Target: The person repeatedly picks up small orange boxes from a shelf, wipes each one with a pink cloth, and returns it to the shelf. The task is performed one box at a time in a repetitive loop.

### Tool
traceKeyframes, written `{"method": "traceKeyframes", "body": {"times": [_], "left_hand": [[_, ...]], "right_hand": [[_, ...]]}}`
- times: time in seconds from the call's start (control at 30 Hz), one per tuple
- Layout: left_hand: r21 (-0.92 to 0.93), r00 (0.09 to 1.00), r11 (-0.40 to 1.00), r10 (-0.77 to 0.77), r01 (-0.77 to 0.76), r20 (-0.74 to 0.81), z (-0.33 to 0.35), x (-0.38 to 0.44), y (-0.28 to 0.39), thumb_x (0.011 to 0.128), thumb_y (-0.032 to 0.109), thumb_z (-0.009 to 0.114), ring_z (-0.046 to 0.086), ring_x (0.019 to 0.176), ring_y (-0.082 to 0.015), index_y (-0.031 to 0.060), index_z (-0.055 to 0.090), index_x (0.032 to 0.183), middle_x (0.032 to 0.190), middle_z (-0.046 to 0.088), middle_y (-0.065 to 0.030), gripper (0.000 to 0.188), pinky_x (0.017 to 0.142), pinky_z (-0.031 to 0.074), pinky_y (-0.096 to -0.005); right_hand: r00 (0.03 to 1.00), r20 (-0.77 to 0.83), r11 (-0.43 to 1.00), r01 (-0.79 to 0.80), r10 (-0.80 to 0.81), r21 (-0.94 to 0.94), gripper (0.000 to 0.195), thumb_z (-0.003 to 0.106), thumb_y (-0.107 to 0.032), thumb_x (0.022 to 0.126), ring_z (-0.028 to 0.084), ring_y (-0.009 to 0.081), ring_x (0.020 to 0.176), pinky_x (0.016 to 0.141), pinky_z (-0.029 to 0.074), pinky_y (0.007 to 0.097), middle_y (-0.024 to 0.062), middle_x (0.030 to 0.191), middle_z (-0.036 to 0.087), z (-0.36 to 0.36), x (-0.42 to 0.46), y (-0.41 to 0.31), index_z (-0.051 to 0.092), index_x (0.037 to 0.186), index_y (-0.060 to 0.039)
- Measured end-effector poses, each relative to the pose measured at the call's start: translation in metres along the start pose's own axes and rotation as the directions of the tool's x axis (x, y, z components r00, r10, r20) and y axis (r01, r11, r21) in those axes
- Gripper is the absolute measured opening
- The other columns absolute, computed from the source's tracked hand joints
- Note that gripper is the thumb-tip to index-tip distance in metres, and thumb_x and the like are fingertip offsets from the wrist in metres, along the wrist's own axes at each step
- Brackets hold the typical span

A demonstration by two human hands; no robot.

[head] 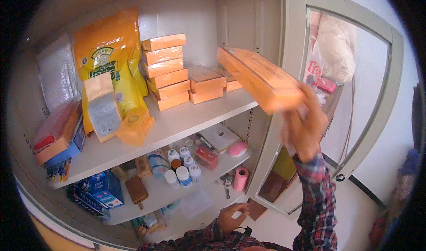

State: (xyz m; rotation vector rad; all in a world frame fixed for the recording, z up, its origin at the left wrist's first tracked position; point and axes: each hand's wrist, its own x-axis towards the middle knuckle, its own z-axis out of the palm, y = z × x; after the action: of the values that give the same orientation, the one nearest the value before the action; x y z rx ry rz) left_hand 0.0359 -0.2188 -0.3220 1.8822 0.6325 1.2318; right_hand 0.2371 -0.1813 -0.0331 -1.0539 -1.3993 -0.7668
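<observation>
My right hand point(308, 124) grips one end of a flat orange box point(258, 77), raised in front of the cabinet's right side. The box is tilted, and both it and the hand are blurred. Behind it on the upper shelf point(206, 114) stands a tall stack of similar orange boxes point(168, 72). To the stack's right are two more stacked boxes point(207, 84), with another box point(233, 81) partly hidden behind the held one. Low in front of me, my left hand point(234, 217) holds nothing, its fingers curled with a gap between thumb and fingers.
A big yellow bag point(128, 64), a paper pouch point(104, 109) and a small yellow carton point(134, 126) stand left on the upper shelf. White bottles point(183, 176), a red box point(206, 157) and a pink roll point(241, 179) sit below. The glazed cabinet door point(396, 51) stands open at right.
</observation>
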Motion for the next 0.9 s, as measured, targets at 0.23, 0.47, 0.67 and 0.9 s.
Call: {"method": "traceKeyframes", "body": {"times": [0.23,0.47,0.67,0.9], "left_hand": [[-0.015,0.993,0.994,-0.112,0.113,0.026,-0.010,-0.007,-0.020,0.081,0.008,0.070,0.069,0.087,-0.0218,-0.0002,0.064,0.106,0.095,0.070,-0.0131,0.027,0.080,0.055,-0.0335],[-0.059,0.967,0.973,-0.227,0.221,-0.116,-0.031,-0.017,-0.038,0.083,0.009,0.069,0.070,0.080,-0.0176,-0.0007,0.063,0.109,0.086,0.071,-0.0120,0.028,0.074,0.055,-0.0300],[-0.041,0.950,0.953,-0.303,0.300,-0.075,-0.030,-0.014,-0.040,0.086,0.012,0.068,0.069,0.080,-0.0171,-0.0007,0.065,0.108,0.085,0.071,-0.0116,0.026,0.074,0.055,-0.0300],[-0.099,0.946,0.942,-0.323,0.320,-0.021,-0.024,-0.009,-0.047,0.085,0.011,0.067,0.069,0.083,-0.0183,-0.0021,0.062,0.110,0.090,0.071,-0.0109,0.028,0.078,0.055,-0.0317]], "right_hand": [[0.859,0.480,0.983,0.172,-0.179,0.058,0.054,0.065,-0.020,0.083,0.064,0.0386,0.091,0.077,0.051,0.0452,0.0195,0.105,0.066,0.119,0.071,0.031,0.048,0.134,-0.0137],[0.847,0.519,0.978,0.007,-0.118,0.211,0.051,0.063,-0.016,0.083,0.064,0.0396,0.094,0.083,0.051,0.0451,0.0199,0.103,0.067,0.138,0.070,0.048,0.051,0.133,-0.0139],[0.737,0.617,0.956,-0.145,0.277,-0.256,0.041,0.064,-0.019,0.079,0.064,0.0364,0.097,0.085,0.051,0.0431,0.0217,0.104,0.066,0.125,0.088,0.091,0.062,0.118,-0.0080],[0.562,0.733,0.905,-0.065,0.382,-0.421,0.059,0.068,-0.054,0.076,0.064,0.0359,0.100,0.087,0.049,0.0421,0.0200,0.102,0.068,0.177,0.074,0.102,0.066,0.113,-0.0084]]}}
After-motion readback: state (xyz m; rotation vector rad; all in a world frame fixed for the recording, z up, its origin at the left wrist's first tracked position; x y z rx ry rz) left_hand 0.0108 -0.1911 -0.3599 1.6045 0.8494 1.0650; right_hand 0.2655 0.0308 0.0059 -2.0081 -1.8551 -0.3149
